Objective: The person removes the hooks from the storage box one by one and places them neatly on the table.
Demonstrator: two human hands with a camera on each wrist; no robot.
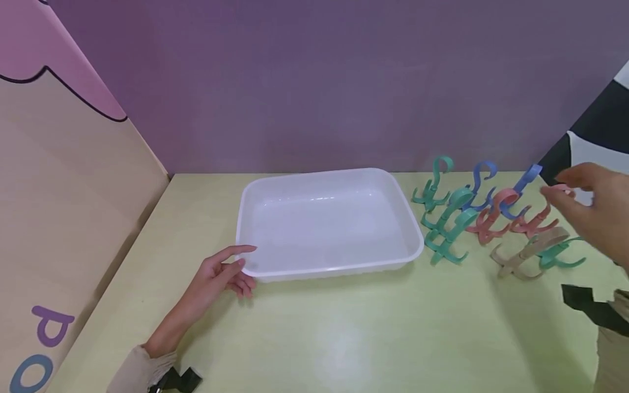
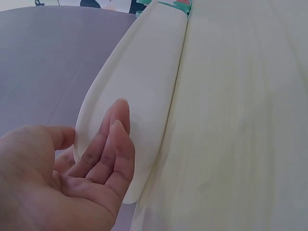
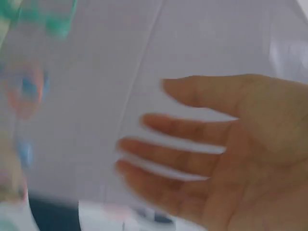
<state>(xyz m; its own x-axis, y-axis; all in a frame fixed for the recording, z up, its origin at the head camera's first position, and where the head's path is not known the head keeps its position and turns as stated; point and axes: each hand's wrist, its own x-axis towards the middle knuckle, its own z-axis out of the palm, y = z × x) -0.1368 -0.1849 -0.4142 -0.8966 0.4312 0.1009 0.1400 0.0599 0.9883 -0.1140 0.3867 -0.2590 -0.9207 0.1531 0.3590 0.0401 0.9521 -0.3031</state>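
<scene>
A white plastic tray (image 1: 329, 226) lies on the table with nothing in it. At its near left corner my left hand (image 1: 218, 275) holds the rim, one finger reaching over the edge and the others curled outside; the left wrist view shows the tray's side wall (image 2: 139, 72) against this hand (image 2: 91, 178). To the tray's right is a cluster of multi-prong plastic hooks: green (image 1: 444, 237), blue (image 1: 479, 185), pink (image 1: 491, 215) and beige (image 1: 530, 251). My right hand (image 1: 597, 207) is raised above the cluster's right side; in the right wrist view its fingers (image 3: 168, 156) are spread, holding nothing.
The pale table (image 1: 334, 338) ends at a purple back panel (image 1: 314, 87). A beige panel (image 1: 64, 191) with printed letters borders the left side. A black-and-white patterned panel (image 1: 597, 117) stands at the far right.
</scene>
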